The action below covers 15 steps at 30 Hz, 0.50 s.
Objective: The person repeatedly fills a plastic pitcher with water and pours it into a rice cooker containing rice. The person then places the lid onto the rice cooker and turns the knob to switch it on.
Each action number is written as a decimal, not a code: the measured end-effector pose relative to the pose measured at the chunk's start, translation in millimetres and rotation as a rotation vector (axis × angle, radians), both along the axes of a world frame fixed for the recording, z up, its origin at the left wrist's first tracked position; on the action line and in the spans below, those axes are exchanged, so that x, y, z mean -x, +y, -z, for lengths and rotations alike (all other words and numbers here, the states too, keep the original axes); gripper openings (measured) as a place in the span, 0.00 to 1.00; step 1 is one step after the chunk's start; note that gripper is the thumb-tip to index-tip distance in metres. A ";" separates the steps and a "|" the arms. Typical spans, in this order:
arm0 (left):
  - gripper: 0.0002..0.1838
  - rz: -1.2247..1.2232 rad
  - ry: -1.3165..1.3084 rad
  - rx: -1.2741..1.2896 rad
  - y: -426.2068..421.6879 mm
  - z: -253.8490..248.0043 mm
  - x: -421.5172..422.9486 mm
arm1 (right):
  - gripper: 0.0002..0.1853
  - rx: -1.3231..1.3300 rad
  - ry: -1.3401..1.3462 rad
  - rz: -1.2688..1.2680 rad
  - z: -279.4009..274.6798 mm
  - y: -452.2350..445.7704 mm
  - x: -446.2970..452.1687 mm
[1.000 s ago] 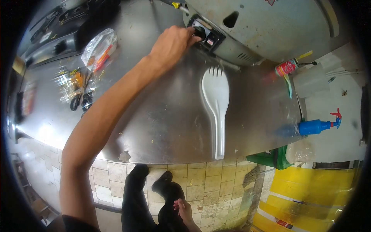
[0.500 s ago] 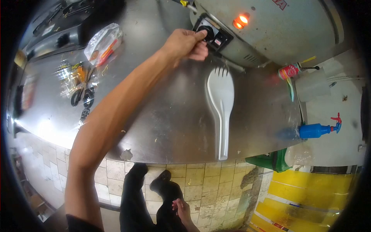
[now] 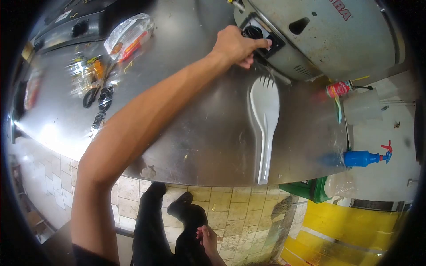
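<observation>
My left hand [image 3: 235, 46] reaches across to the grey machine [image 3: 328, 40], its thumb pressing on the switch panel [image 3: 277, 43] near the small rocker switch. Its other fingers are curled under and hold nothing that I can see. Next to the hand, on the same panel, is a round black knob [image 3: 253, 32]. Low in the view, my right hand [image 3: 208, 239] hangs by my leg, empty, with its fingers loosely bent and apart. A white serving spoon with a forked tip [image 3: 266, 108] lies on the metal table [image 3: 213, 150], below the machine.
On the left lie a clear plastic bag [image 3: 128, 37], a crinkled packet [image 3: 84, 73] and black-handled scissors [image 3: 90, 96]. To the right are a red can [image 3: 338, 88] and a blue spray bottle [image 3: 361, 158]. A green bin [image 3: 315, 189] sits below the table edge.
My left thumb has moved from the black knob to the rocker switch side. The machine's orange lamp has gone dark. The view has shifted slightly; my right hand still hangs low.
</observation>
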<state>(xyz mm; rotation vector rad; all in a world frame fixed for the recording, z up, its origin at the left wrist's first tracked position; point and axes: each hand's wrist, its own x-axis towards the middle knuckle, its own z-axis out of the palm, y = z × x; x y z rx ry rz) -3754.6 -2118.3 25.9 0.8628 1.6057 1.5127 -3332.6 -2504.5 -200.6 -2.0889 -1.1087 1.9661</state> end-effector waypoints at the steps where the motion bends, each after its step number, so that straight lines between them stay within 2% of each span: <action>1: 0.22 -0.002 0.000 0.000 0.7 1.6 0.7 | 0.20 0.001 0.002 -0.007 0.3 0.5 -0.1; 10: 0.22 0.001 0.174 0.073 -8.6 2.8 -3.8 | 0.21 0.012 -0.003 -0.037 -6.9 6.4 4.5; 12: 0.23 -0.314 0.725 -0.229 -7.2 12.6 -5.0 | 0.21 0.008 -0.002 -0.036 -7.4 8.4 4.9; 13: 0.23 -0.318 0.725 -0.225 -11.1 13.7 -3.7 | 0.21 0.010 -0.003 -0.029 -8.2 7.9 4.6; 15: 0.22 -0.285 1.196 -0.336 -20.5 12.2 0.1 | 0.20 0.020 -0.005 -0.022 -8.3 8.5 4.8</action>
